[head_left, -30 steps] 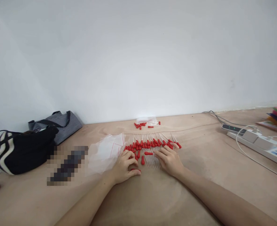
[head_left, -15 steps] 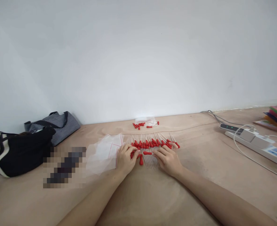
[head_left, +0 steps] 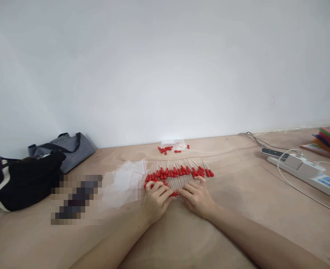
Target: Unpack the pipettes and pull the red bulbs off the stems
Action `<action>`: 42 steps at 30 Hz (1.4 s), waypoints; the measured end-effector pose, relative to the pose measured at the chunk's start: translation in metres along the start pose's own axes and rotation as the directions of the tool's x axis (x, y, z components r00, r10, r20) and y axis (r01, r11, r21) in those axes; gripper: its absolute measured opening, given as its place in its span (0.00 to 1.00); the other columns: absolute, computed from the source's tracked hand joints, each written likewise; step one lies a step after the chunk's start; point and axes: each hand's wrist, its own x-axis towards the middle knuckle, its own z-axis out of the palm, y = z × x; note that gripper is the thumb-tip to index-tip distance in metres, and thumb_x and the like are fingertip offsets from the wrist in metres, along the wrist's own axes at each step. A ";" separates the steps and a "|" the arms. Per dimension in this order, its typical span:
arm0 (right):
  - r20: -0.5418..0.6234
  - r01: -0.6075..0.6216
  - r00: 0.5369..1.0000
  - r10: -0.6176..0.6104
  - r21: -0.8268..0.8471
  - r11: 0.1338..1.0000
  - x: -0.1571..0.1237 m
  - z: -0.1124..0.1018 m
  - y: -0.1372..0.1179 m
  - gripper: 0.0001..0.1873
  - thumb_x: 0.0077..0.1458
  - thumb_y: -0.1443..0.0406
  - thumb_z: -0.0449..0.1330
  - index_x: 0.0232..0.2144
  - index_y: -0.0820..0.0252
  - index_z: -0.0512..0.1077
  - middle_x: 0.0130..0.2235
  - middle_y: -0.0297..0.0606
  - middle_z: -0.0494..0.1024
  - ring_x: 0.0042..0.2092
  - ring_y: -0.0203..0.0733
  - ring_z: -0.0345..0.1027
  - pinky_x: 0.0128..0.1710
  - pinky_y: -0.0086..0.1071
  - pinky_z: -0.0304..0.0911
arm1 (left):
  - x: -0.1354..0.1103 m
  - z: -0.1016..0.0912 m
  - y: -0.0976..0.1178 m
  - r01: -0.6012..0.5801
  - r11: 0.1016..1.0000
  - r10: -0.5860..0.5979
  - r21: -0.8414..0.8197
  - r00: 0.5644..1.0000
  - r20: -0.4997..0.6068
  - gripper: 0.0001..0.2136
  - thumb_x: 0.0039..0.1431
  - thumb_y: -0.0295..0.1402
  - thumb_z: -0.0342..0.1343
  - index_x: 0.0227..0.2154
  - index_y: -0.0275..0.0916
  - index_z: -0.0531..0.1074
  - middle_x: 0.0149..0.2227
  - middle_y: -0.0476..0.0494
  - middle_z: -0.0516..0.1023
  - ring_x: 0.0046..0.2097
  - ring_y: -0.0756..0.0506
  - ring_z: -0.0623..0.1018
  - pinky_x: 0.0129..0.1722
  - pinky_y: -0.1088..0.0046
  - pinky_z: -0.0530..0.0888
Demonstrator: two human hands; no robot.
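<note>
Over the loose clear tubes [head_left: 177, 182], the left hand [head_left: 157, 198] and right hand [head_left: 196, 195] pinch a red bulb [head_left: 174, 194] from both ends, seemingly fitting it, which calls for steady, straight pressure.

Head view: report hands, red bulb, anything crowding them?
Left hand and right hand close together, fingers pinching one red bulb between them. Clear tubes just beyond; more red bulbs close by left hand.
</note>
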 end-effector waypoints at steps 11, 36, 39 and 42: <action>0.075 0.082 0.994 -0.076 -0.078 0.994 -0.001 -0.008 -0.002 0.14 0.49 0.73 0.49 0.36 0.54 0.69 0.21 0.28 0.66 0.25 0.31 0.54 0.40 0.36 0.40 | 0.000 -0.005 0.008 -0.063 0.993 0.067 0.097 0.997 -0.047 0.09 0.58 0.29 0.47 0.29 0.43 0.72 0.22 0.53 0.75 0.31 0.48 0.69 0.39 0.62 0.54; 0.438 -0.503 0.728 0.527 -0.181 0.845 -0.005 -0.008 0.021 0.14 0.49 0.78 0.45 0.29 0.63 0.68 0.33 0.40 0.67 0.31 0.34 0.62 0.31 0.25 0.55 | -0.004 -0.036 -0.066 0.674 0.733 -0.678 0.088 0.715 0.172 0.08 0.48 0.33 0.49 0.34 0.39 0.65 0.29 0.49 0.71 0.26 0.50 0.71 0.27 0.75 0.67; 0.381 -0.438 0.801 0.462 -0.154 0.886 -0.007 -0.002 0.018 0.12 0.50 0.76 0.46 0.24 0.63 0.67 0.31 0.40 0.67 0.29 0.33 0.61 0.29 0.25 0.55 | -0.002 -0.040 -0.065 0.675 0.722 -0.691 0.153 0.689 0.219 0.06 0.48 0.35 0.50 0.29 0.41 0.65 0.28 0.51 0.73 0.26 0.50 0.71 0.27 0.75 0.66; 0.270 -0.361 0.888 0.373 -0.097 0.928 -0.010 0.004 0.015 0.13 0.51 0.76 0.46 0.21 0.63 0.66 0.29 0.39 0.66 0.29 0.34 0.61 0.29 0.25 0.56 | 0.001 -0.042 -0.058 0.671 0.727 -0.682 0.147 0.681 0.265 0.06 0.48 0.37 0.51 0.28 0.41 0.65 0.27 0.52 0.74 0.25 0.50 0.71 0.27 0.75 0.65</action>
